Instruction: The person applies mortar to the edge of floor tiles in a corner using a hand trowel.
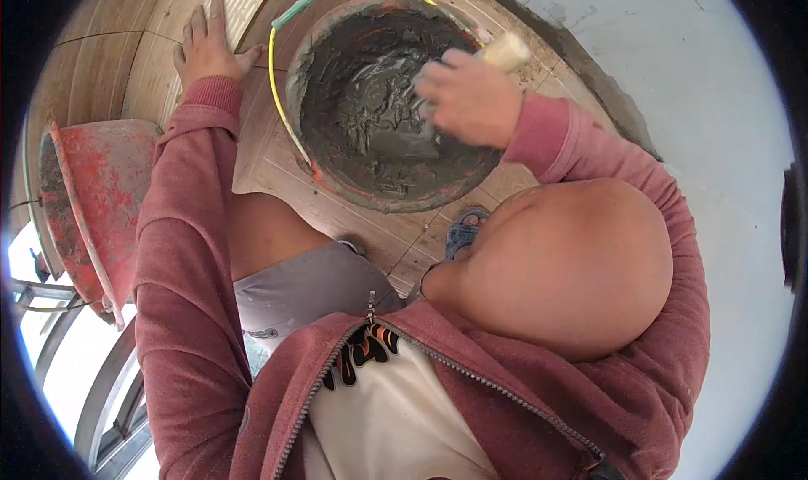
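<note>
One hand, the left, braces beside the bucket, fingers apart, likely for balance; above it, the right hand clamps its fingers around a pale handle, seemingly for control.

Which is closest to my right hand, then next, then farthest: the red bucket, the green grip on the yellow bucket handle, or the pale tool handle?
From your right hand, in the head view:
1. pale tool handle, in its grasp
2. green grip, left, over the mix bucket's far-left side
3. red bucket, far left
</note>
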Available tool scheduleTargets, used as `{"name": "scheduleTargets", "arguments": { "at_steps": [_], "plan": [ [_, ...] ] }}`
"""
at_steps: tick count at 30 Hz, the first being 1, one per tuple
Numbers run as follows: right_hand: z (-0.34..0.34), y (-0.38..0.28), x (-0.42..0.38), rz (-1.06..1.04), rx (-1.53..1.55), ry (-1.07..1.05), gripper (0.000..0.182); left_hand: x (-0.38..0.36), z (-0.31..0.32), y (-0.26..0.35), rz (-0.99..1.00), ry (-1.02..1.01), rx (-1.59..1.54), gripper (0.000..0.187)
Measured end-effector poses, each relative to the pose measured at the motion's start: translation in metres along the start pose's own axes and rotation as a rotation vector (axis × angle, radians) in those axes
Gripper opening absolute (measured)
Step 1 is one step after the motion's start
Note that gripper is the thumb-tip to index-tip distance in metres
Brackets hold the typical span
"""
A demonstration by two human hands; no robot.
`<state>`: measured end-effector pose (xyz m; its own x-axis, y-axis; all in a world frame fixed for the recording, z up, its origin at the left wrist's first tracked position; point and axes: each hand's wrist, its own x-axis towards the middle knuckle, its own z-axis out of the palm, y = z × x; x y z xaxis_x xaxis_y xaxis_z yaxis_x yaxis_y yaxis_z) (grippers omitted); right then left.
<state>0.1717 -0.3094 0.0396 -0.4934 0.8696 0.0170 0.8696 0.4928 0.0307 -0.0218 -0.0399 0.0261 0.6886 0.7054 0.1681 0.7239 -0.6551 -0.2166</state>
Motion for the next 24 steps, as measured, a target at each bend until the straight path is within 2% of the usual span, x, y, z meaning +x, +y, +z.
{"name": "scheduleTargets", "arguments": {
  "at_steps": [2,6,8,11,15,18,20,21,23,24],
  "plan": [
    [-0.003,0.015,-0.003,0.099,0.013,-0.037,0.010,0.000,0.005,-0.003,0.013,0.041,-0.021,0.090],
    [-0.004,0.016,-0.005,0.113,-0.067,-0.125,0.009,0.000,0.003,-0.001,0.013,0.038,-0.023,0.089],
    [-0.001,0.005,-0.007,0.029,-0.023,-0.189,0.009,0.000,0.006,-0.003,0.013,0.045,-0.004,0.089],
    [-0.005,-0.001,-0.008,-0.023,-0.023,-0.173,0.011,0.001,0.006,-0.004,0.014,0.051,-0.015,0.089],
    [-0.014,0.007,-0.011,-0.025,0.068,-0.149,0.005,0.001,0.006,-0.003,0.004,0.048,-0.008,0.089],
    [-0.019,0.023,-0.029,0.065,0.138,-0.118,0.007,0.001,0.004,-0.004,0.000,0.047,-0.017,0.090],
    [-0.018,0.029,-0.050,0.180,0.460,0.021,0.020,0.000,0.002,-0.002,0.005,0.036,-0.019,0.092],
    [-0.020,0.029,-0.061,0.197,0.453,0.016,0.020,-0.002,0.002,-0.002,0.017,0.042,-0.032,0.092],
    [-0.029,0.031,-0.092,0.441,0.591,0.072,0.027,0.000,0.006,-0.005,0.010,0.014,-0.052,0.093],
    [-0.020,0.030,-0.112,0.525,0.639,0.181,0.021,0.002,0.007,-0.005,0.008,0.005,-0.041,0.094]
  ]
}}
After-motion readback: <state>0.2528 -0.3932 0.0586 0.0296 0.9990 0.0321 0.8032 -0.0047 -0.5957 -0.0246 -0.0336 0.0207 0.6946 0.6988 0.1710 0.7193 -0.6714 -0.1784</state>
